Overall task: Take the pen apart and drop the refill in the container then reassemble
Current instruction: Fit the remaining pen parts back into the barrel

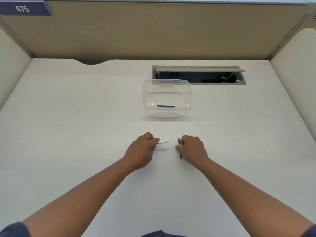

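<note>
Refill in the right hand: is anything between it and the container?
Nothing visible. The right hand holds the dark refill; only bare desk lies between it and the open container beyond.

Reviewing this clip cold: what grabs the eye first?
The two hands low at centre: the left hand holds a white pen barrel, the right hand a thin dark refill. Beyond them on the white desk stands a clear container with a dark strip inside.
</note>
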A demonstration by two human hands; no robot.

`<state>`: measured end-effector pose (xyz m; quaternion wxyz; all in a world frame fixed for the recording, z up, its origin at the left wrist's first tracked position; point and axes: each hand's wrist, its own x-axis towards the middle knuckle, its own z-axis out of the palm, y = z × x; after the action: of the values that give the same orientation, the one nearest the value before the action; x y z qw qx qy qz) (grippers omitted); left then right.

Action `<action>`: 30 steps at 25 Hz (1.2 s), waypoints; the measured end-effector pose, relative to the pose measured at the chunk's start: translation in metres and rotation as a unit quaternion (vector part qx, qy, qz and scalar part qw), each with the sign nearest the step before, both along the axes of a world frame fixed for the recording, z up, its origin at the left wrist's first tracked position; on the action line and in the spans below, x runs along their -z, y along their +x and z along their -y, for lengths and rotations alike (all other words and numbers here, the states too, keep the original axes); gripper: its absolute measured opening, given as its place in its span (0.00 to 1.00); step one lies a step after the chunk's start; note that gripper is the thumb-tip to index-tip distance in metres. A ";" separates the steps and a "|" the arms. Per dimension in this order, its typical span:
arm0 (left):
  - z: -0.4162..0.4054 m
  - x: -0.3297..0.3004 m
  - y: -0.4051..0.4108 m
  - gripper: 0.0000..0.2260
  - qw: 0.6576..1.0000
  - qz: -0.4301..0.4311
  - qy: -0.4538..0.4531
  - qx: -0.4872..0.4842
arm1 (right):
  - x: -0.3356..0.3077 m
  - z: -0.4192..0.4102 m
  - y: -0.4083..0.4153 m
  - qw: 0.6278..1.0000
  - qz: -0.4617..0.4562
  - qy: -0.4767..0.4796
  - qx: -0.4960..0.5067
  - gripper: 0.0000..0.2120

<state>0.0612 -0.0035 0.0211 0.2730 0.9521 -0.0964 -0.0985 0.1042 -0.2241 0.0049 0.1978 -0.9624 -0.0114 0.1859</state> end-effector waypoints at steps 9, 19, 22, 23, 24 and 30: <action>0.006 -0.002 -0.015 0.15 0.998 -0.021 -0.042 -0.033 | -0.005 0.000 -0.016 0.994 -0.031 0.088 0.056 0.06; 0.014 -0.010 -0.023 0.13 0.996 -0.024 -0.074 -0.042 | -0.048 0.008 -0.021 0.741 -0.097 0.587 0.312 0.05; 0.017 -0.012 -0.025 0.14 0.997 -0.018 -0.074 -0.032 | -0.052 0.008 -0.024 0.723 -0.100 0.609 0.311 0.04; 0.019 -0.013 -0.025 0.14 0.996 -0.016 -0.076 -0.030 | -0.053 0.008 -0.025 0.721 -0.098 0.611 0.311 0.04; 0.020 -0.014 -0.026 0.14 0.996 -0.016 -0.078 -0.030 | -0.053 0.008 -0.026 0.721 -0.097 0.612 0.311 0.04; 0.024 -0.017 -0.026 0.14 0.995 -0.019 -0.095 -0.033 | -0.053 0.010 -0.027 0.717 -0.096 0.613 0.318 0.05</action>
<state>0.0347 -0.0275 0.0380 0.3667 0.9226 -0.0682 -0.0981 0.0769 -0.2345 0.0582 0.7917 -0.5547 0.2027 0.1562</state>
